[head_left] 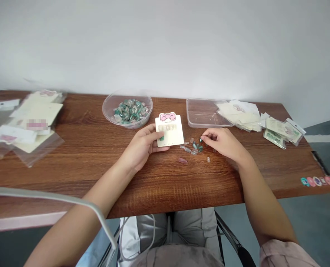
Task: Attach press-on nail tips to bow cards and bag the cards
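Single head-worn view, facing forward and down from close above; table spans mid-frame, wall beyond, wearer's lap at bottom edge.

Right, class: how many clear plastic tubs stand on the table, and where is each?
2. The round tub, heaped with nails, stands at the back, left of centre; the rectangular tub stands right of it, beside the card pile. No others show.

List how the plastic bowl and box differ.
The bowl is round; the box is rectangular. The bowl holds a heap of green and pale nail tips; brown tabletop shows through the box. The bowl stands beyond the left hand, the box beyond the right hand. Both are see-through.
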### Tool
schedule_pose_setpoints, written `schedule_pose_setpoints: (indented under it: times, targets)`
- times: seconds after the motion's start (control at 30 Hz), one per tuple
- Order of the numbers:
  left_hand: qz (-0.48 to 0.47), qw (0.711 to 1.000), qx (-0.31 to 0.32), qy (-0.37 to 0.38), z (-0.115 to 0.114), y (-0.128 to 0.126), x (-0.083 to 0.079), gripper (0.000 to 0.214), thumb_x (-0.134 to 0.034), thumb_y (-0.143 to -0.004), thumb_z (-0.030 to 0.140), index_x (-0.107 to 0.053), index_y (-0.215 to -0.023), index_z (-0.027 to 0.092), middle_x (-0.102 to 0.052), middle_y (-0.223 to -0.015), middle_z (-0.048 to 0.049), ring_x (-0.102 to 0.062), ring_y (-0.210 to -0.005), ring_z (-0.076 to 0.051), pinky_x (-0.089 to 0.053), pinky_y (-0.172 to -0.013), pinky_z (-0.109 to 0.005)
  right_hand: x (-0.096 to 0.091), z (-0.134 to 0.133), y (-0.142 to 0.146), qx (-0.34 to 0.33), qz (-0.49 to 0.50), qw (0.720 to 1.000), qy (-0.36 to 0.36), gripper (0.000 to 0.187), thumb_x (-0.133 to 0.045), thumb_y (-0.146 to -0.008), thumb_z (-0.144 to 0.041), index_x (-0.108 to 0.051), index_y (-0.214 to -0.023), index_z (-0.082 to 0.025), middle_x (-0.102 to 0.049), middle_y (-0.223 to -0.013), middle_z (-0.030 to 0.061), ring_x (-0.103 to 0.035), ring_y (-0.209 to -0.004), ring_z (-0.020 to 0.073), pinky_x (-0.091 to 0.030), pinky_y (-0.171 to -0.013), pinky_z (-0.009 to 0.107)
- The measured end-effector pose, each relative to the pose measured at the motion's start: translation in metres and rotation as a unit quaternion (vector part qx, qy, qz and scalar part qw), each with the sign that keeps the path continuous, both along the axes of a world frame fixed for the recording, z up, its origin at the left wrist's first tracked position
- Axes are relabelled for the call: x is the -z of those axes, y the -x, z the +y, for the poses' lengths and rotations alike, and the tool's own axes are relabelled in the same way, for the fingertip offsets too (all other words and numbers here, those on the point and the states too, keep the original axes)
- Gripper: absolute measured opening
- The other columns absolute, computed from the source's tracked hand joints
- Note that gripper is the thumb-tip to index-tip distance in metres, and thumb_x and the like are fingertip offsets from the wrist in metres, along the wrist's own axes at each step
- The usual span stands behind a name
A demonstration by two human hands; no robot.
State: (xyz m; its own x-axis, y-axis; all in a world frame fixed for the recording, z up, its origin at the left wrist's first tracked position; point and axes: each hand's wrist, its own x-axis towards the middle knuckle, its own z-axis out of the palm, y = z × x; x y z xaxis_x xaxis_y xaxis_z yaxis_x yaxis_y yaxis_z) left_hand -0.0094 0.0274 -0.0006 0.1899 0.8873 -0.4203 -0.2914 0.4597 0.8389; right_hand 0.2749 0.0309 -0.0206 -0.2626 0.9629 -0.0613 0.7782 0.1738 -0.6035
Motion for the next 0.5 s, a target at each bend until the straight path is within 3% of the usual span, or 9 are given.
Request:
schedule_pose_setpoints:
  times: [0.2, 0.3, 0.5]
  targets:
    - [0.001, 1.000, 0.003, -0.006, 0.0007, 0.0007, 0.0003, 0.031, -0.073, -0.084, 0.014, -0.073, -0.115, 0.014, -0.078, -0.119, -0.0123, -0.078, -0.084, -0.018, -0.066, -0.063, -0.025, -0.0044, -0.0014, -0.0030, 0.007, -0.073, 0.997, -0.024, 0.013, -0.058, -0.097, -0.030, -0.070, -0.094, -0.024, -0.073, -0.079, -0.0011, -0.061, -0.068, 0.0167, -0.040, -0.067, 0.032]
    - [0.004, 1.000, 0.002, -0.006, 0.0007, 0.0007, 0.0006, 0.031, -0.072, -0.084, 0.014, -0.073, -0.115, 0.013, -0.078, -0.117, -0.0123, -0.077, -0.082, -0.018, -0.066, -0.063, -0.025, -0.0078, -0.0039, -0.0025, 0.008, -0.096, 0.995, -0.017, 0.013, -0.067, -0.094, -0.036, -0.071, -0.099, -0.025, -0.072, -0.079, -0.0016, -0.061, -0.070, 0.0175, -0.040, -0.066, 0.032]
    - [0.015, 1.000, -0.002, -0.010, 0.0005, 0.0001, 0.0020, 0.027, -0.072, -0.084, 0.014, -0.072, -0.111, 0.013, -0.078, -0.116, -0.0115, -0.076, -0.082, -0.017, -0.067, -0.063, -0.025, -0.0090, -0.0076, 0.0052, 0.003, -0.122, 0.992, -0.036, 0.007, -0.072, -0.092, -0.032, -0.072, -0.091, -0.025, -0.072, -0.087, -0.0013, -0.063, -0.078, 0.0181, -0.039, -0.067, 0.031]
